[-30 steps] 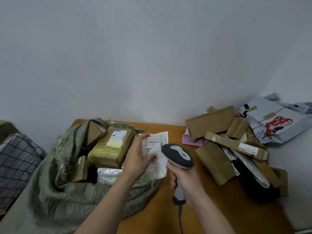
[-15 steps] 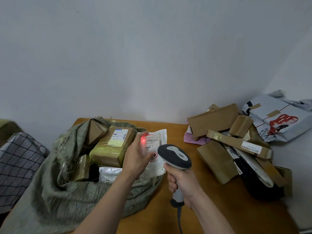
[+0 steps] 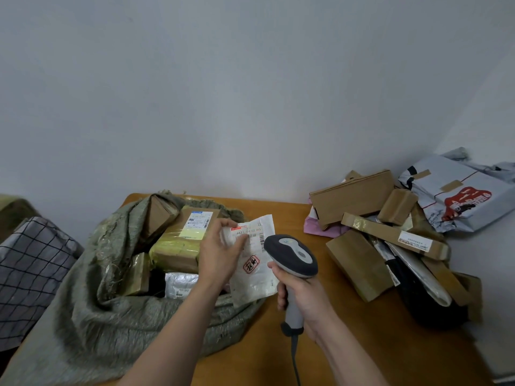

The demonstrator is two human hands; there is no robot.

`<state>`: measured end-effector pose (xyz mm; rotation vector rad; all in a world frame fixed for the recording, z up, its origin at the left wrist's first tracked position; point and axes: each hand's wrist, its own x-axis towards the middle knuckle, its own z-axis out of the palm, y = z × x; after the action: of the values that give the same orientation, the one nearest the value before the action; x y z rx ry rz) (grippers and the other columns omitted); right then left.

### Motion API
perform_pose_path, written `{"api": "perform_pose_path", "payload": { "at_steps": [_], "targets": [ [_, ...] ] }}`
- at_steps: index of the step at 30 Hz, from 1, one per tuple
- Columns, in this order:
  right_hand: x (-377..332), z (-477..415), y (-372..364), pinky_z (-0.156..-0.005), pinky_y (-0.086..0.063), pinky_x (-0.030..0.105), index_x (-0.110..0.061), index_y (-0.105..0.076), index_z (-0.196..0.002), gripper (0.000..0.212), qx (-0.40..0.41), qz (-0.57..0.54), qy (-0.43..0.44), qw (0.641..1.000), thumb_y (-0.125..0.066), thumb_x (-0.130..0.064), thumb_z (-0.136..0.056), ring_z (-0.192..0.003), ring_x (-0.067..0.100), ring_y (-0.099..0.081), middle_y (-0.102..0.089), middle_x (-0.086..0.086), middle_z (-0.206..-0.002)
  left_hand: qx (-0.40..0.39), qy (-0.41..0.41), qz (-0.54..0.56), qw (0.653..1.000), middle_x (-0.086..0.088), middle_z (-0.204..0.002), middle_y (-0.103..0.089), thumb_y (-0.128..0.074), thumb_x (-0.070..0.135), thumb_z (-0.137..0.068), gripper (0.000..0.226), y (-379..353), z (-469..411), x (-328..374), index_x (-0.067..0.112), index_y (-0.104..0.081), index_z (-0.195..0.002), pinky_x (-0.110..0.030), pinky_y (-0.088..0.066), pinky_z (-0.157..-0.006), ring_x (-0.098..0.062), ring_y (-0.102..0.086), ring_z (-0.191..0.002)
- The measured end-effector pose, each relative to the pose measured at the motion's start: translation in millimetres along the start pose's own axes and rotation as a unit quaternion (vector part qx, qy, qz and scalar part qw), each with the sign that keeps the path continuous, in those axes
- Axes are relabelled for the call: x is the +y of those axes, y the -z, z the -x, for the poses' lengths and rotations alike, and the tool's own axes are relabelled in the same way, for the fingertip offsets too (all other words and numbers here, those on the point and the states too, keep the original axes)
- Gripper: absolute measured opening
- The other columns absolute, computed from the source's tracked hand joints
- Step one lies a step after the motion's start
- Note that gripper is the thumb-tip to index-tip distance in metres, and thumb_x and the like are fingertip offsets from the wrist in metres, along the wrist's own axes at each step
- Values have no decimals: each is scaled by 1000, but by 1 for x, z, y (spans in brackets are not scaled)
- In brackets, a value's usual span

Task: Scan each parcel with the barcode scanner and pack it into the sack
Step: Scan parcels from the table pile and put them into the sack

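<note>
Head view of the scanning station. The left hand [image 3: 220, 252] pinches the upper left part of a white plastic parcel [image 3: 257, 280], with the thumb lying across its printed label and the fingers curled behind it. The parcel is held tilted above the right rim of the sack [image 3: 92, 307], label side facing the camera, with a red stamp mark near its middle. The right hand [image 3: 303, 305] wraps round the grey handle of the barcode scanner [image 3: 292, 254], whose dark head sits just beside the parcel's right edge; its cable drops from the handle base toward the lower edge of the view. The sack, of coarse grey-green weave, lies open on the left part of the wooden table [image 3: 348, 346] and contains a yellowish taped box [image 3: 178, 246] bearing a label, a brown wrapped parcel [image 3: 160, 215] behind it, a small taped box [image 3: 138, 274] and a silvery mailer [image 3: 179, 284]. On the right part of the table, well apart from the sack, lies a heap of parcels: a large brown carton [image 3: 354, 195], a small brown box [image 3: 397, 206], a long flat labelled box [image 3: 390, 235], a pink packet [image 3: 317, 227] and a grey mailer with red print [image 3: 457, 196]. A checked cloth [image 3: 30, 274] shows at the far left.
</note>
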<state>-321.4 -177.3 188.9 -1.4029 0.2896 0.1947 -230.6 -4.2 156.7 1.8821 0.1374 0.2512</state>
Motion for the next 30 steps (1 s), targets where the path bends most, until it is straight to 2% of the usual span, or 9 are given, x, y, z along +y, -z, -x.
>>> {"api": "perform_pose_path", "payload": {
  "at_steps": [2, 5, 8, 11, 15, 17, 21, 26, 30],
  "targets": [
    [1, 0, -1, -71, -61, 39, 0, -74, -106, 31, 1, -24, -1, 1000, -80, -24, -86, -66, 23, -66, -68, 12, -72, 18, 11, 4, 1000, 13, -94, -69, -83, 30, -86, 25, 2, 0, 0, 31, -59, -91, -34, -58, -65, -8, -67, -85],
    [7, -3, -2, -98, -55, 49, -13, -74, -112, 25, 24, -12, 6, 1000, -78, -22, -89, -94, 27, -75, -75, 11, -84, 31, 0, 19, 999, 8, -85, -66, -81, 25, -87, 27, 6, 1, 1, 22, -54, -86, -24, -49, -58, -5, -63, -76],
    [11, -6, -3, -99, -52, 40, -15, -78, -103, 17, 62, 33, 15, 997, -77, -26, -91, -104, 18, -71, -79, 4, -92, 8, -7, 27, 1000, 6, -86, -57, -75, 13, -90, 30, 8, 2, 0, 21, -47, -93, -21, -45, -59, 0, -54, -68],
    [15, -7, -7, -91, -52, 30, -26, -72, -122, 38, 103, 17, 13, 994, -81, -32, -86, -116, 14, -65, -75, -7, -116, -62, 9, 63, 996, -1, -103, -64, -64, 0, -94, 37, 11, 5, -3, 29, -41, -96, -29, -56, -61, -11, -69, -86],
    [18, -6, -10, -108, -50, 51, -45, -63, -117, 45, 109, -28, 6, 994, -86, -34, -80, -120, 15, -61, -68, -13, -123, -170, 2, 89, 981, -2, -132, -57, -57, -19, -89, 56, 16, 13, -1, 31, -45, -111, -22, -56, -64, -20, -69, -100],
    [15, -4, -14, -110, -47, 54, -49, -60, -111, 44, 104, -39, 13, 994, -86, -32, -81, -122, 17, -59, -66, -14, -123, -222, -9, 86, 971, -1, -136, -56, -56, -23, -85, 69, 19, 15, 1, 34, -47, -124, -32, -58, -58, -25, -72, -101],
    [12, -2, -17, -111, -47, 51, -46, -61, -110, 41, 106, -41, 25, 993, -84, -25, -83, -116, 12, -59, -66, -15, -119, -258, -21, 68, 964, 3, -131, -57, -57, -23, -83, 85, 23, 17, 0, 40, -48, -139, -53, -63, -62, -21, -74, -100],
    [10, -2, -22, -91, -48, 28, -39, -66, -112, 36, 89, 5, 37, 995, -82, -22, -86, -107, -1, -59, -68, -17, -117, -166, -45, 7, 985, 12, -119, -69, -81, 13, -88, 56, 26, 12, -12, 50, -58, -124, -38, -64, -73, -12, -71, -96],
    [6, -1, -27, -72, -58, 32, -15, -75, -105, 18, 13, 13, 8, 1000, -79, -21, -88, -83, 19, -73, -78, 6, -93, -130, -31, -21, 991, 9, -102, -71, -80, 4, -85, 62, 28, 6, -10, 46, -55, -122, -35, -63, -66, -6, -71, -81]
  ]
}}
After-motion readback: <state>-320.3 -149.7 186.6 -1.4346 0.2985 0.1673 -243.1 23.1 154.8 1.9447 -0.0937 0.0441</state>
